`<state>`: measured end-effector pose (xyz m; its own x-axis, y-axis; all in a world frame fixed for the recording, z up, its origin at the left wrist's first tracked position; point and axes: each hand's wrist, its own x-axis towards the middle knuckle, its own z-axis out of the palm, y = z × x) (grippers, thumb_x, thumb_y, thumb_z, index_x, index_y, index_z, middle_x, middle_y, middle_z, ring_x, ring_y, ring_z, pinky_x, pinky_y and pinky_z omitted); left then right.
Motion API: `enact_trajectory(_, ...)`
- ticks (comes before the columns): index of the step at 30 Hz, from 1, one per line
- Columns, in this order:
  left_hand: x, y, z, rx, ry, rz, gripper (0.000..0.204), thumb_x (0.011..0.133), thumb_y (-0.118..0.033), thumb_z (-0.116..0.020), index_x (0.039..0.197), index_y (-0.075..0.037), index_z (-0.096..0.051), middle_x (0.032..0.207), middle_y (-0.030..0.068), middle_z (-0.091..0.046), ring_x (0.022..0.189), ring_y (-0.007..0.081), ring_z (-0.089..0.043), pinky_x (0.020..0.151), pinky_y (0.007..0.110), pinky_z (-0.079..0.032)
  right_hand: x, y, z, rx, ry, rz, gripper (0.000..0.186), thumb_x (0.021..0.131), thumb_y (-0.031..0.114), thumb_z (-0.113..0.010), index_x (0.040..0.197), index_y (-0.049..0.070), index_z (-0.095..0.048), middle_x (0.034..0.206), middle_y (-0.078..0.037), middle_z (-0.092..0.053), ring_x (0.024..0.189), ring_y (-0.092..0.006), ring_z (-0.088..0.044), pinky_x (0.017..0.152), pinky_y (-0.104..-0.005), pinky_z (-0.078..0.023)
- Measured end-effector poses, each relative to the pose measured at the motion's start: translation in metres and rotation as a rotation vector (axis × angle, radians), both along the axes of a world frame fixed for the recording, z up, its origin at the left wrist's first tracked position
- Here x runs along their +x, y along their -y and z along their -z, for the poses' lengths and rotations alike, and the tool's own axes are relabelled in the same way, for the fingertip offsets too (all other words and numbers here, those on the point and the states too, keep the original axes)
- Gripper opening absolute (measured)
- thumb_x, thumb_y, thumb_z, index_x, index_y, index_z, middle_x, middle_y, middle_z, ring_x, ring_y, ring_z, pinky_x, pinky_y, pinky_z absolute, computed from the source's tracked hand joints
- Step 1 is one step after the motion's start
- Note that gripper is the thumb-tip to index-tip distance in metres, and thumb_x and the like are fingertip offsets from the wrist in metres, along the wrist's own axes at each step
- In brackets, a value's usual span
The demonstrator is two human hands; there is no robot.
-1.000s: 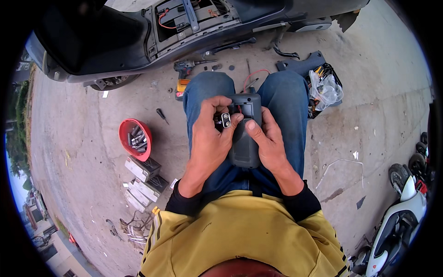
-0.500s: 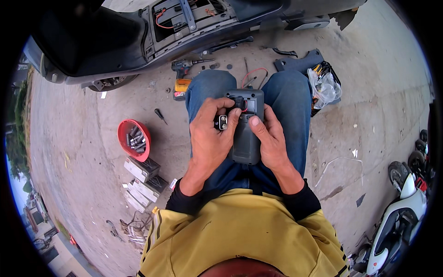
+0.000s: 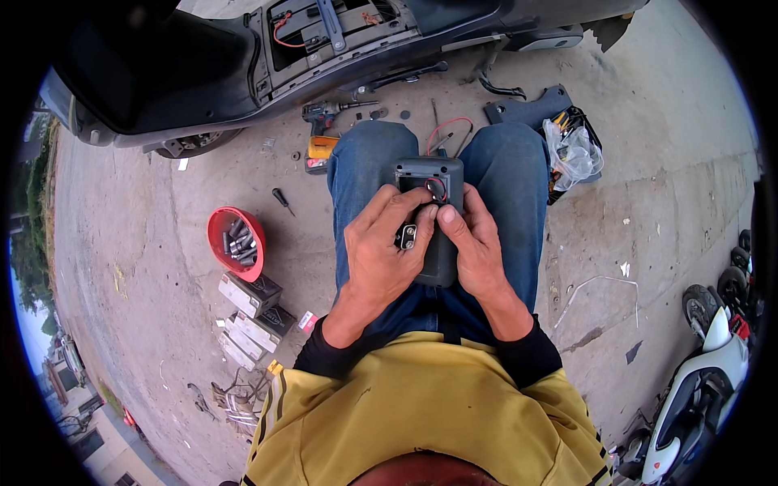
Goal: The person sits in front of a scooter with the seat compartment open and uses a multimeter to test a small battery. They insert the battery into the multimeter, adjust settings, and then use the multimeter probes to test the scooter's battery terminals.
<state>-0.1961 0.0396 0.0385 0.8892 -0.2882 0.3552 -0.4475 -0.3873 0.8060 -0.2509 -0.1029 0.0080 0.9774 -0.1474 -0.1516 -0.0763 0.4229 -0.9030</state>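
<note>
A dark grey multimeter [image 3: 442, 263] lies back side up across my lap, its battery compartment uncovered. Thin red and black wires [image 3: 437, 189] curl inside that recess. My left hand [image 3: 379, 249] keeps a small 9-volt battery [image 3: 408, 236] tucked in its curled fingers, the two round terminals showing. Its thumb and index fingertip meet at the wires; what they pinch is partly hidden. Along the multimeter's right edge, my right hand [image 3: 480, 247] is closed, thumb on the back and fingers around the side.
A dark scooter [image 3: 340, 73] with an opened floorboard stands ahead. A power drill [image 3: 322, 117], a screwdriver [image 3: 282, 201] and a red bowl [image 3: 214, 235] of metal sockets lie to the left, with boxes [image 3: 247, 296] below. A plastic bag [image 3: 574, 158] and tools lie right.
My left hand has shifted right and slightly down, bringing the battery along. Its fingertips have left the compartment's upper left, and the wire loop now shows more fully.
</note>
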Motion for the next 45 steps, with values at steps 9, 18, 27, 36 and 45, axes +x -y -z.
enact_trajectory(9, 0.01, 0.006, -0.006, -0.068, -0.036, -0.043, 0.03, 0.09, 0.005, -0.083, 0.119, -0.001, -0.076, 0.079, 0.0035, -0.052, 0.069, 0.0137, -0.049, 0.066, 0.029, -0.044, 0.0, 0.002, 0.008, -0.017, -0.053, -0.042, 0.053, 0.111, 0.039, -0.069, 0.141, -0.002, -0.057, 0.117, -0.006, -0.069, 0.107, -0.0094, -0.062, 0.094, -0.0269, -0.052)
enact_trajectory(18, 0.007, -0.005, -0.006, -0.02, -0.071, -0.002, 0.025, 0.089, 0.006, -0.084, 0.112, -0.003, -0.08, 0.083, 0.0058, -0.064, 0.066, 0.0141, -0.055, 0.064, 0.03, -0.047, 0.001, 0.003, 0.009, -0.038, -0.049, -0.019, 0.055, 0.111, 0.038, -0.07, 0.144, -0.003, -0.056, 0.119, -0.007, -0.07, 0.109, -0.01, -0.063, 0.095, -0.0271, -0.052)
enact_trajectory(27, 0.001, -0.009, 0.012, 0.27, 0.262, -0.09, 0.023, 0.087, -0.002, -0.086, 0.109, -0.008, -0.082, 0.083, 0.0083, -0.065, 0.068, 0.0274, -0.067, 0.06, 0.037, -0.053, 0.001, 0.003, 0.008, -0.008, -0.039, -0.013, 0.051, 0.112, 0.036, -0.069, 0.144, -0.001, -0.055, 0.127, -0.008, -0.069, 0.113, -0.011, -0.063, 0.1, -0.0285, -0.052)
enact_trajectory(36, 0.004, -0.027, 0.016, 0.046, -0.169, -0.102, 0.052, 0.091, -0.008, -0.079, 0.133, -0.003, -0.049, 0.089, 0.0129, -0.063, 0.074, 0.0309, -0.067, 0.07, 0.042, -0.054, 0.006, 0.008, 0.007, 0.112, -0.141, 0.101, 0.05, 0.112, 0.037, -0.067, 0.142, -0.001, -0.059, 0.123, -0.008, -0.071, 0.108, -0.0111, -0.066, 0.095, -0.0276, -0.054)
enact_trajectory(45, 0.135, -0.061, 0.044, 0.195, -0.281, -0.079, 0.032, 0.113, -0.023, -0.063, 0.131, 0.002, -0.056, 0.118, 0.0253, -0.067, 0.102, 0.04, -0.067, 0.094, 0.044, -0.052, 0.02, 0.02, -0.008, 0.133, -0.14, 0.142, 0.05, 0.111, 0.039, -0.068, 0.141, 0.0, -0.061, 0.124, -0.008, -0.072, 0.108, -0.0132, -0.068, 0.096, -0.0293, -0.056)
